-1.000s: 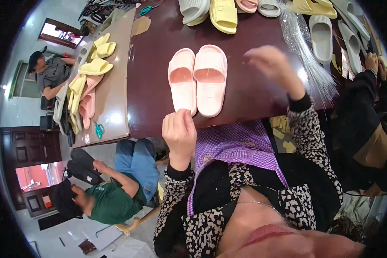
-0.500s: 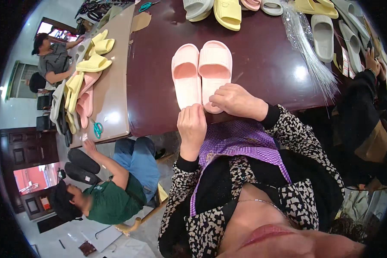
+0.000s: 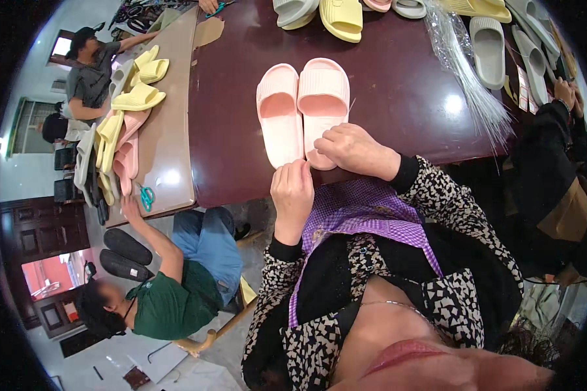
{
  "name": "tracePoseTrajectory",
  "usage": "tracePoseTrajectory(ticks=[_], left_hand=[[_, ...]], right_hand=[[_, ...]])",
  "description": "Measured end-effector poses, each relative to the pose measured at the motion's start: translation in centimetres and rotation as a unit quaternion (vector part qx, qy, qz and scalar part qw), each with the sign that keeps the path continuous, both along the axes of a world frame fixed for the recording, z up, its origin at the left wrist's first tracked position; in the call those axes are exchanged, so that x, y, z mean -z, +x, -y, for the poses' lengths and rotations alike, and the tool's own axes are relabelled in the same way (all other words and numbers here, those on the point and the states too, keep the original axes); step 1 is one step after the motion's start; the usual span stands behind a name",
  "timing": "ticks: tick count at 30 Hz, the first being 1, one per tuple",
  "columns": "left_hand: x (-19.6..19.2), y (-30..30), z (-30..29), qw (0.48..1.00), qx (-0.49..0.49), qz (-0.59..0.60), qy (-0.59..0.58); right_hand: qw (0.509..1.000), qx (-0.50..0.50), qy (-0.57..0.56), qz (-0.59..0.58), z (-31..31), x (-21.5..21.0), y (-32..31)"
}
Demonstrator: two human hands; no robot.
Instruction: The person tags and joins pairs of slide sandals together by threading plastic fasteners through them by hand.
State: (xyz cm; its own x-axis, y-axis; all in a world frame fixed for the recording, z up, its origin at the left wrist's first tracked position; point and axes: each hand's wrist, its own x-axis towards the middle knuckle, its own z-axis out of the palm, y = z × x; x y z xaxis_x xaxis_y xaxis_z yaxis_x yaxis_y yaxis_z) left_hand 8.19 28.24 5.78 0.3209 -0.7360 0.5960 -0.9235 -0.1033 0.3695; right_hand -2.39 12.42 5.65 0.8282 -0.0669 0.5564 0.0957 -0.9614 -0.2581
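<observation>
A pair of pale pink slippers point(image 3: 277, 107) lies side by side on the dark red table, heels toward me. My left hand point(image 3: 292, 195) is closed in a pinch at the heel end, by the gap between the two; what its fingertips grip is too small to make out. On the heel of the right-hand slipper rests my right hand point(image 3: 355, 150), fingers curled together. A thin pale strand point(image 3: 353, 104) sticks up beside it and seems to come from its fingers. My fingers hide the slippers' inner heel edges.
A bundle of thin clear strands point(image 3: 479, 98) lies to the right, beside grey slippers point(image 3: 488, 55). Yellow slippers point(image 3: 341, 19) stand at the far edge. More slippers and teal scissors point(image 3: 147, 198) are on the left table, where co-workers sit. Another person's arm point(image 3: 551, 143) is at right.
My hands stay at the heels; the right one has shifted slightly left, and a thin strand now shows beside it. Another person's hand has appeared at the scissors on the far edge.
</observation>
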Motion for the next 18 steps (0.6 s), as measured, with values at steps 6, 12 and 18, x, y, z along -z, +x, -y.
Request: tracePoseTrajectory(ticks=[6,12,18], left_hand=[[-0.3,0.0,-0.7,0.999,-0.02,0.014,0.046],[-1.5,0.1,-1.6,0.999,-0.019,-0.021,-0.033],[-2.5,0.3,-3.5,0.995,-0.001,-0.08,-0.056]], right_hand=[[0.998,-0.011,-0.03,-0.052,-0.2,-0.9,-0.3],[0.998,-0.011,-0.068,-0.009,-1.1,-2.9,-0.2],[0.996,-0.001,-0.074,-0.042,-2.4,-5.4,-0.7]])
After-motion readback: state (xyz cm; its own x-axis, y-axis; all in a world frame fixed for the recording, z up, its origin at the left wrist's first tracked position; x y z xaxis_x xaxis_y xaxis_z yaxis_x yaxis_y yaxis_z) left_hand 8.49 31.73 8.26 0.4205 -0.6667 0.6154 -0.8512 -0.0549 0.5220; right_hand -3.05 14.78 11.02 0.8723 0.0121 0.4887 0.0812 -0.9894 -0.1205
